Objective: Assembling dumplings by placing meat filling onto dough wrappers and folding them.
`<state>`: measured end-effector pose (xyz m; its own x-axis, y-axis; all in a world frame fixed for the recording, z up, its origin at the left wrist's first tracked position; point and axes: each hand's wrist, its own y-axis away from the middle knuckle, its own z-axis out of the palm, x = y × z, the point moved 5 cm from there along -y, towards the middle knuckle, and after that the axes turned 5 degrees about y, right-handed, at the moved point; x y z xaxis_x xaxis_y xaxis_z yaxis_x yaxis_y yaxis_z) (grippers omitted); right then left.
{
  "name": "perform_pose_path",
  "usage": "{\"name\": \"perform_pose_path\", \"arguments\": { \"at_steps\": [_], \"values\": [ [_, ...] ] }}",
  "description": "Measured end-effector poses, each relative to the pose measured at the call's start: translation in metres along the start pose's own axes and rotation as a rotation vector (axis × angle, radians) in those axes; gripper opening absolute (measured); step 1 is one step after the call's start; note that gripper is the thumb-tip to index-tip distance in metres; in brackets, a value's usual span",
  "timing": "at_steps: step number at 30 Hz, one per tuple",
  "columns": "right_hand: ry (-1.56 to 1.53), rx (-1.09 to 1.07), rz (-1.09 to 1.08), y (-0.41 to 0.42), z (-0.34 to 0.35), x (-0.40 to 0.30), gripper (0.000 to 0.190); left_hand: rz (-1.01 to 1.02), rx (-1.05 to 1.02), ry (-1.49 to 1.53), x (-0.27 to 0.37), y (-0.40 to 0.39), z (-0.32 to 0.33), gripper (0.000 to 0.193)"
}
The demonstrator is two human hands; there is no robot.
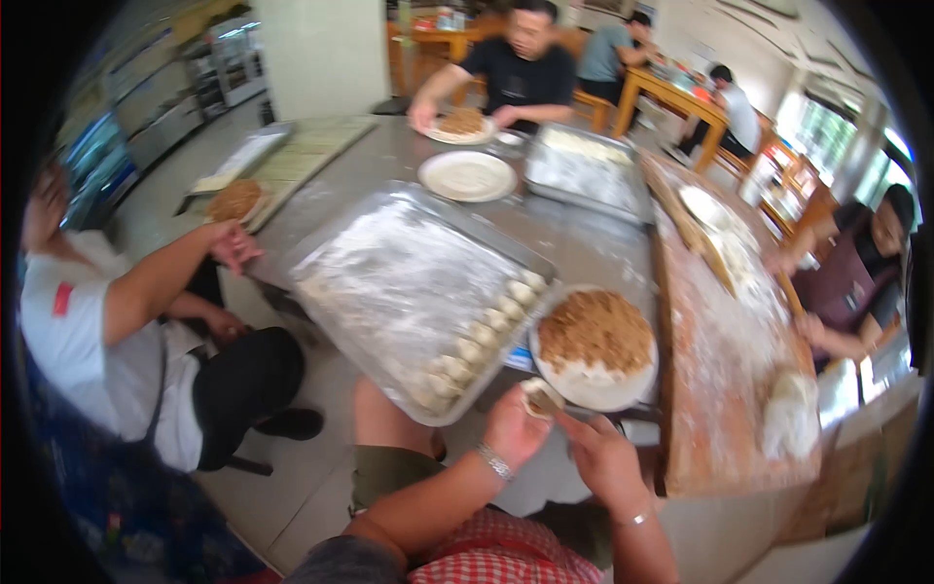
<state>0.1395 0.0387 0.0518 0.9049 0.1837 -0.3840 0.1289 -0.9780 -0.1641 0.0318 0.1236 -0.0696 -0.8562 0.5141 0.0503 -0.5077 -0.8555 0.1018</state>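
Note:
My left hand (516,427) holds a round dough wrapper (541,398) with brown filling on it, just off the near edge of the table. Close on its right, my right hand (604,454) grips a small tool whose end is at the filling; its shape is too blurred to name. Beyond both hands lies a white plate (595,398) heaped with brown minced filling (595,332). A large metal tray (394,274) dusted with flour is to the left, and rows of filled dough pieces (481,334) line its right side.
At right, a floured wooden board (719,394) bears a dough lump (792,416) and a long wooden rolling pin (689,223). Farther back are an empty plate (467,177) and another metal tray (587,171). People sit at the left, far side and right, one reaching near the big tray.

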Motion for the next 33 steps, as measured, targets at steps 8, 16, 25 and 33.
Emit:
{"name": "perform_pose_path", "arguments": {
  "at_steps": [8, 16, 25, 33],
  "values": [
    [-0.198, -0.202, 0.004, 0.011, 0.011, 0.015, 0.031, -0.064, 0.148, 0.073, -0.014, -0.002, -0.038, 0.029],
    [-0.125, -0.09, -0.131, -0.002, 0.008, -0.021, 0.026, -0.082, 0.288, 0.063, 0.006, -0.002, -0.053, 0.028],
    [-0.56, -0.297, 0.204, 0.027, 0.044, 0.032, 0.029, -0.171, -0.132, 0.214, -0.008, 0.016, -0.038, 0.028],
    [-0.247, 0.086, -0.139, 0.006, -0.025, -0.014, 0.036, -0.272, -0.068, 0.134, 0.004, 0.039, 0.01, 0.034]
  ]
}}
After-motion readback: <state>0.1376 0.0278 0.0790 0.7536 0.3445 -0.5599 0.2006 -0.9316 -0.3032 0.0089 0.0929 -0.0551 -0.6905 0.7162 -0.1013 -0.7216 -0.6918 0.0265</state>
